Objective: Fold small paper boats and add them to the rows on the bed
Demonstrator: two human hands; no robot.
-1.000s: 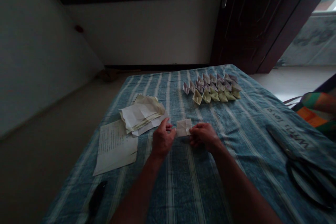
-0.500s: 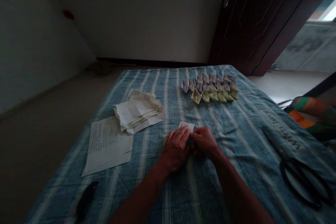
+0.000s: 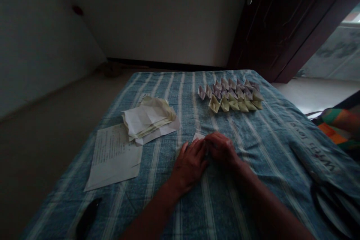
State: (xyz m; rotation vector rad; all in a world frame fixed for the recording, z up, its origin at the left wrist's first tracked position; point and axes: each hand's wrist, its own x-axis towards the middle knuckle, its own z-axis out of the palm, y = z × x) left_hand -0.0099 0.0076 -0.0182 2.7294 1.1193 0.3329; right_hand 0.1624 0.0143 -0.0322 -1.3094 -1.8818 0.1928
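A small piece of folded white paper (image 3: 198, 135) lies on the striped cloth, mostly covered by my two hands. My left hand (image 3: 191, 162) rests flat on it, fingers stretched out and pressing it down. Curled inward, my right hand (image 3: 222, 148) pinches at the paper's right side, touching the left fingertips. What sits under the fingers is hidden. Beyond my hands stand rows of folded paper pieces, pale purple ones (image 3: 216, 92) behind and yellow-green ones (image 3: 224, 103) in front.
Left of my hands lie a stack of creased paper sheets (image 3: 149, 118) and a printed sheet (image 3: 115, 157). A black object (image 3: 88, 217) is at the near left. Large black-handled scissors (image 3: 317, 182) lie at the right on the blue striped cloth (image 3: 165, 217).
My right hand has moved up and over the right part of the paper, so less of it shows. The left hand stays flat. The whole view has shifted slightly.
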